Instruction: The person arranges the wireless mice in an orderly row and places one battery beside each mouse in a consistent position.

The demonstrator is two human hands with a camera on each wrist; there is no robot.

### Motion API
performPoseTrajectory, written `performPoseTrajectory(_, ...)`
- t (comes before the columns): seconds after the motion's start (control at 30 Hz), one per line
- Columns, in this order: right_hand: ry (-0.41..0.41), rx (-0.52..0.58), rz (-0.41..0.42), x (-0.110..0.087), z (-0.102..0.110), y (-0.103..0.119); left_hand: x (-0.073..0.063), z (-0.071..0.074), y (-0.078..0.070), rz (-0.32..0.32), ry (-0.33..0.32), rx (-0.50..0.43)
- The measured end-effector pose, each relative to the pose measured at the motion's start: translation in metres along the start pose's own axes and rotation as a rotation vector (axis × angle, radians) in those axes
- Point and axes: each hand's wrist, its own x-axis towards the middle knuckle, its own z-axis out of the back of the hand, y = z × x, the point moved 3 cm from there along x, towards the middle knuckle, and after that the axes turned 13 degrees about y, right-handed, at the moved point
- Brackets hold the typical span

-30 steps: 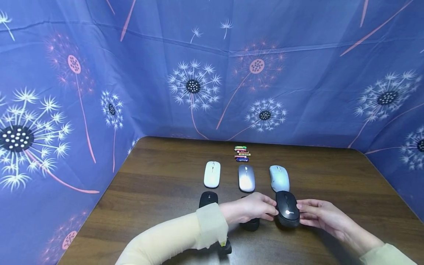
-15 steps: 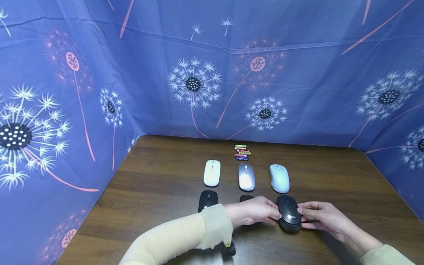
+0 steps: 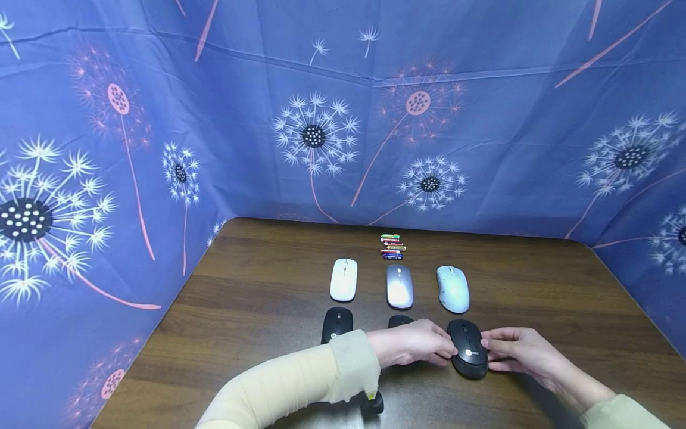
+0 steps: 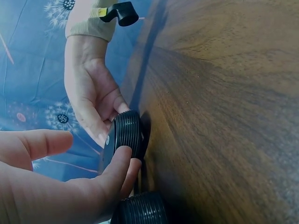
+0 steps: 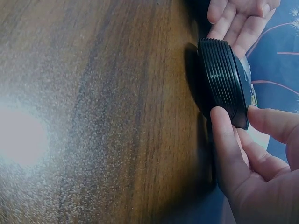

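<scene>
A black computer mouse (image 3: 468, 347) with ribbed sides lies between my two hands, at the right end of the near row. My right hand (image 3: 522, 351) pinches its right side; in the right wrist view the thumb and the fingers (image 5: 222, 121) meet its edge. From the left, the fingers of my left hand (image 3: 415, 342) touch the mouse's other side, while its thumb (image 4: 51, 142) stands off in the left wrist view. Under the left hand a second black mouse (image 3: 399, 321) is mostly hidden. Another black mouse (image 3: 337, 323) is partly covered by the left sleeve.
Behind the near row stand a white mouse (image 3: 343, 280), a grey mouse (image 3: 399, 287) and a pale blue mouse (image 3: 452, 290). Several batteries (image 3: 393, 247) lie farther back on the wooden table (image 3: 268, 262). A blue dandelion-print cloth (image 3: 241, 131) surrounds the table.
The held black mouse has come nearer to me and away from the pale blue mouse, both hands moving slightly with it. In the last half second it has barely shifted.
</scene>
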Motion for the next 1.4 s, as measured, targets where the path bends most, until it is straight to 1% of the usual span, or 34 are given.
performPoseTrajectory(0.33, -0.003, -0.026, 0.005, 0.001, -0.001, -0.001, 0.001, -0.001, 0.001, -0.005, -0.008, -0.002)
performPoseTrajectory(0.6, -0.025, -0.040, -0.016, 0.000, 0.000, -0.001, 0.000, 0.000, 0.000, 0.011, -0.006, 0.001)
performPoseTrajectory(0.8, -0.035, -0.044, -0.007, -0.001, -0.002, 0.001, -0.002, 0.002, -0.002, 0.020, 0.014, -0.010)
performPoseTrajectory(0.93, -0.063, -0.090, -0.018, -0.003, -0.001, 0.007, -0.005, 0.002, -0.006, 0.023, 0.038, -0.016)
performPoseTrajectory(1.03, -0.076, -0.123, -0.032, -0.005, 0.001, 0.014, -0.008, 0.002, -0.010, 0.009, 0.044, -0.007)
performPoseTrajectory(1.13, -0.066, -0.119, -0.031, -0.007, 0.001, 0.022, -0.013, 0.004, -0.015, -0.018, 0.046, 0.000)
performPoseTrajectory(1.23, -0.037, -0.119, 0.000, -0.008, -0.003, 0.031, -0.020, 0.008, -0.022, -0.036, 0.061, 0.012)
performPoseTrajectory(1.4, 0.012, -0.141, 0.071, -0.008, -0.011, 0.053, -0.037, 0.021, -0.036, -0.043, 0.100, 0.056)
